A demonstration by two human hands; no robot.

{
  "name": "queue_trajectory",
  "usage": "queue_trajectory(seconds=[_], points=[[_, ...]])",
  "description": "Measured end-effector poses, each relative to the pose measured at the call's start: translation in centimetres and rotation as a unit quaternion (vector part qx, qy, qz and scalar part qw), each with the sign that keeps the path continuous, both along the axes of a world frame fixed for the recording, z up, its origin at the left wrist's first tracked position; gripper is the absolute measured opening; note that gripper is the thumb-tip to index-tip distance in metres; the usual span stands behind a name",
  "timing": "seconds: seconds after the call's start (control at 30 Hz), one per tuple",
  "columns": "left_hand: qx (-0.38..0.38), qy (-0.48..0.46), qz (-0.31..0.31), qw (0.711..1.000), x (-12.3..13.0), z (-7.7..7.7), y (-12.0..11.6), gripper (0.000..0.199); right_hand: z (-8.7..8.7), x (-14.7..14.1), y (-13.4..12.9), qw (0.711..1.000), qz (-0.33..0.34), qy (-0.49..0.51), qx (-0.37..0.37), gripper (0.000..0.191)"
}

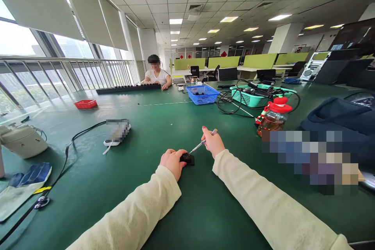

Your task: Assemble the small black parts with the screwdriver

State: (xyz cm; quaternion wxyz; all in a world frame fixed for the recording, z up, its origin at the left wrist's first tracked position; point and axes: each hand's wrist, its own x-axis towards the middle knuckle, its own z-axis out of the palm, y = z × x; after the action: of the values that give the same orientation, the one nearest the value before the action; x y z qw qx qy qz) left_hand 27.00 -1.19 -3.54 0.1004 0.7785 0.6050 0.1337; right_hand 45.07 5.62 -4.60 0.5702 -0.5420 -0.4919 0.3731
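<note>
A small black part [190,159] lies on the green table top, and my left hand [173,162] grips its left side with thumb and fingers. In my right hand [213,142] is a slim screwdriver [199,146], held like a pen. Its shaft slants down to the left, and the tip meets or nearly meets the top of the black part. Whether the tip sits in a screw is too small to tell.
Ahead stand a blue basket [202,95], a teal basket [252,99] with cables, and a red-lidded bottle [274,115]. A red tray [85,104] and a black lanyard [68,152] lie left. Dark blue fabric [336,121] lies right. Another person [158,76] sits across the table.
</note>
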Motion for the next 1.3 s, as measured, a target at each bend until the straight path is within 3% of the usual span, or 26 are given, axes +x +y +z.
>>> queue_trajectory(seconds=[0.23,0.43,0.57,0.67,0.97,1.3], points=[[0.003,0.002,-0.002,1.000,-0.2,0.2,0.0,0.037,-0.1,0.1,0.3,1.000,-0.024,-0.008,-0.013,0.057],[-0.004,-0.003,0.001,1.000,-0.1,0.1,0.1,0.040,1.3,-0.6,-1.2,0.998,-0.032,-0.054,0.025,0.061],[0.002,-0.016,-0.001,1.000,0.0,-0.2,0.2,0.052,2.6,-0.8,-2.9,0.988,0.050,-0.091,0.114,0.060],[0.004,-0.008,-0.009,1.000,0.0,-0.2,0.1,0.048,2.6,-0.3,-3.2,0.981,0.093,-0.107,0.133,0.059],[0.009,-0.003,-0.022,1.000,-0.2,-0.4,0.0,0.040,0.5,1.0,-1.4,0.987,0.141,0.073,0.029,0.057],[0.012,0.004,-0.022,1.000,-0.1,-0.4,0.0,0.040,0.5,1.1,-1.6,0.977,0.164,0.133,0.042,0.046]])
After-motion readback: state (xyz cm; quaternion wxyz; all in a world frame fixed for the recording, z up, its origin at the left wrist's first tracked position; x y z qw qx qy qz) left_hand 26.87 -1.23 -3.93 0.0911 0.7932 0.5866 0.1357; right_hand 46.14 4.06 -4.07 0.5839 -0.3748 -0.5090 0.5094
